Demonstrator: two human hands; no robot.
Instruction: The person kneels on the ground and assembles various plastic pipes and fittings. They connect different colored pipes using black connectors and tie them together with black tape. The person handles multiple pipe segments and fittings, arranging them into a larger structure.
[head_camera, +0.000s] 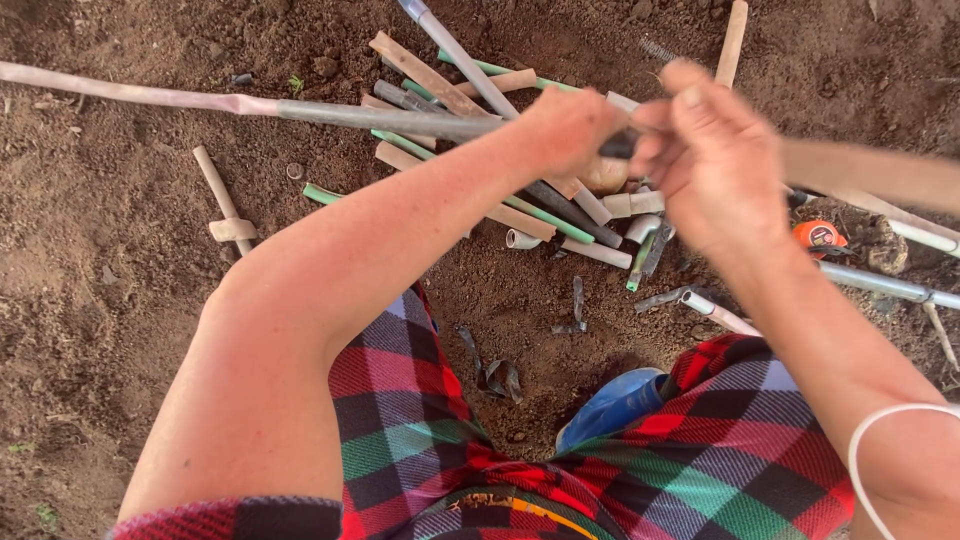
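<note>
nearest the camera are the person's knees in red, green and black plaid trousers (420, 440), and between them the toe of a blue boot (612, 405) on bare brown soil (100, 330). just past that lie a few dark curled scraps (495, 375), which look like strips cut or peeled off something. above them both hands meet at one spot on a long grey pipe (390, 117) that runs across the view from the left edge. the left hand (565, 130) is closed around the pipe in a fist, holding it steady. the right hand (705, 150) is blurred; its fingers are curled in narrow, pinching at the pipe's end or at something small there, and i cannot tell what. to the right a pale length carries on, so this may be a joint between two pieces, and i judge the work to be mid-way. beneath and beyond the hands is a heap of cut pipe offcuts (540, 215), tan, grey and green, with an elbow fitting (522, 239) among them. an orange tape measure (818, 235) sits on the soil at the right, near more pipes.
</note>
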